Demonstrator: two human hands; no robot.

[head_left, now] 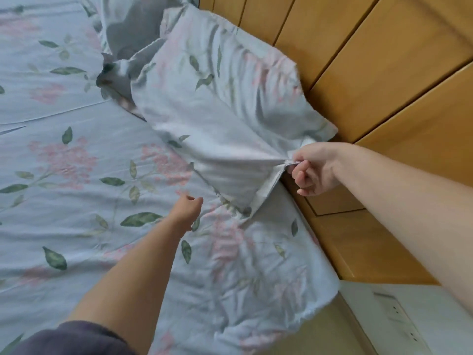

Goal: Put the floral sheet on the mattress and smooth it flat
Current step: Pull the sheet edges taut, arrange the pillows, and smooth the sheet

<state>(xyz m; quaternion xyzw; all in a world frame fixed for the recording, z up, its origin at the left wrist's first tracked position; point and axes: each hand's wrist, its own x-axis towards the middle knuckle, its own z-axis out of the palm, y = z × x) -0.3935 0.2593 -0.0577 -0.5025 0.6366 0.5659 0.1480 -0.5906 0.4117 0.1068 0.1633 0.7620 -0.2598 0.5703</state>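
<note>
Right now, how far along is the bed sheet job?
Mostly done: the floral sheet already lies spread over the bed. In hand: the right hand pinches a pillow corner, and the left hand hovers open. Left: creases near the sheet corner need smoothing.

- The right hand (313, 169) is curled into a fist, thumb and fingers pinched closed on a fold of cloth, with its bare forearm stretched in from the right edge.
- The left hand (188, 210) reaches forward, fingers loosely parted and holding nothing, forearm bare below a dark sleeve.
</note>
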